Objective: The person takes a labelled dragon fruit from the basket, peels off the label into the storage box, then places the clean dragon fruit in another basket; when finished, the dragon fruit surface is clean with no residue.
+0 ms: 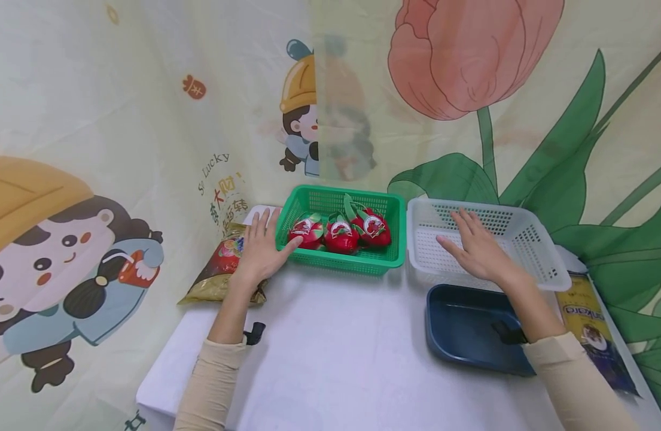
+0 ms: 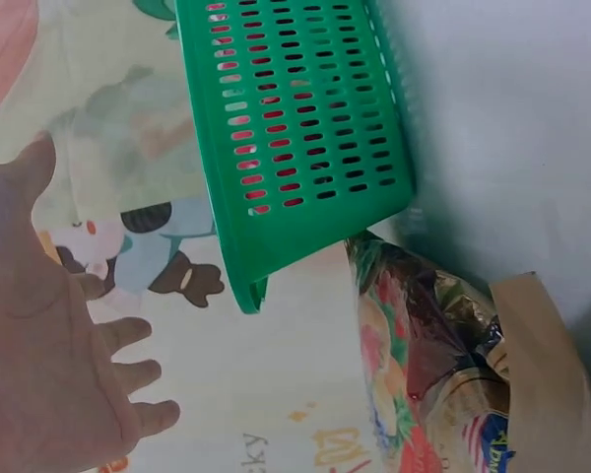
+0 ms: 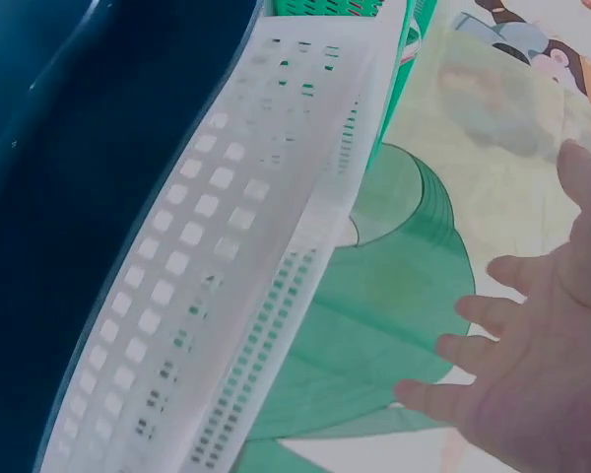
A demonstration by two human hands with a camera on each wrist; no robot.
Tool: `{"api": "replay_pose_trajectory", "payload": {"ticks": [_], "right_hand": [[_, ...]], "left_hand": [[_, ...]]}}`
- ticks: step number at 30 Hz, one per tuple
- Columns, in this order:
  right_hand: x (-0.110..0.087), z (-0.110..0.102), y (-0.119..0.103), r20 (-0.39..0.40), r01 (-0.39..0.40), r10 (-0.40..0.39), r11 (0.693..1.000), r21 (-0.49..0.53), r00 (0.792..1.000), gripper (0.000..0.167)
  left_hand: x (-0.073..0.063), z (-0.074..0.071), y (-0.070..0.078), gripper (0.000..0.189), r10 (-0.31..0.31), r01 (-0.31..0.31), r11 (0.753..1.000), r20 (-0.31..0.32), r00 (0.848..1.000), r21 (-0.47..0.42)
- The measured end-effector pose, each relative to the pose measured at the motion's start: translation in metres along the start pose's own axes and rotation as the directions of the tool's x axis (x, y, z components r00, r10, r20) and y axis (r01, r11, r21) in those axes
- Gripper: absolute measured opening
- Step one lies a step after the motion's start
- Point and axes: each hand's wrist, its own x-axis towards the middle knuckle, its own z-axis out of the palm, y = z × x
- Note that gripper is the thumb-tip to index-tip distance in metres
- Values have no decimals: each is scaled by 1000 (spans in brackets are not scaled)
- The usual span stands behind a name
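Observation:
My left hand (image 1: pixel 261 248), fingers spread and straight, hovers by the left end of a green basket (image 1: pixel 341 261). Three red packages with green leaf-shaped tops (image 1: pixel 341 234) lie in that basket. Below and left of this hand is a shiny gold-and-red bag (image 1: pixel 222 269). Over the white basket (image 1: pixel 535 239) my right hand (image 1: pixel 478 248) is spread, holding nothing. The left wrist view shows the left hand (image 2: pixel 54 345) apart from the green basket (image 2: pixel 305 128). In the right wrist view the right hand (image 3: pixel 532 335) stands apart from the white basket (image 3: pixel 192 236).
A dark blue tray (image 1: pixel 465 329) sits in front of the white basket, under the right forearm. At the table's right edge lies a yellow-and-purple packet (image 1: pixel 594 335). The white table (image 1: pixel 341 347) stretches in front, and printed curtains (image 1: pixel 244 90) hang behind and beside it.

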Motion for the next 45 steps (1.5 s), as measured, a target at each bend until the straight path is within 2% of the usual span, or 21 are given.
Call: {"api": "replay_pose_trajectory", "payload": {"ticks": [4,9,13,18,20,23,26,28,32,36,39,45], "right_hand": [[14,0,-5,-1,33,-33,998,62,999,84],[31,-4,-14,43,22,-29,985,172,999,82],[46,-2,-21,53,8,-22,968,253,998,79],[64,5,-22,37,-14,1,935,354,999,76],[71,8,-22,33,-26,14,904,426,999,73],[81,12,-23,39,-38,19,821,569,999,69],[90,17,-25,57,-50,15,729,682,998,67],[96,20,-26,69,-59,14,698,714,998,68],[107,28,-30,104,-99,32,654,750,994,70],[118,36,-35,131,-147,70,598,788,989,70],[128,40,-40,142,-169,92,576,800,986,70],[146,50,-48,158,-196,117,557,807,981,60]], "left_hand": [[3,-1,-5,102,-38,37,998,-22,999,-46],[5,-7,-6,98,-59,49,979,-44,997,-200],[3,-10,-6,94,-73,62,958,-27,997,-279],[4,-2,-10,90,-99,92,933,-2,995,-348],[4,1,-12,89,-118,107,917,-4,993,-383],[3,4,-14,85,-173,140,892,-37,984,-429],[2,6,-16,80,-231,164,866,-86,969,-472],[2,7,-18,77,-255,168,852,-113,960,-497],[4,11,-19,74,-295,178,787,-107,949,-590],[5,15,-20,71,-360,203,686,-83,929,-699],[5,19,-22,67,-388,212,625,-63,919,-751],[7,28,-21,66,-407,218,550,-32,913,-806]]}}
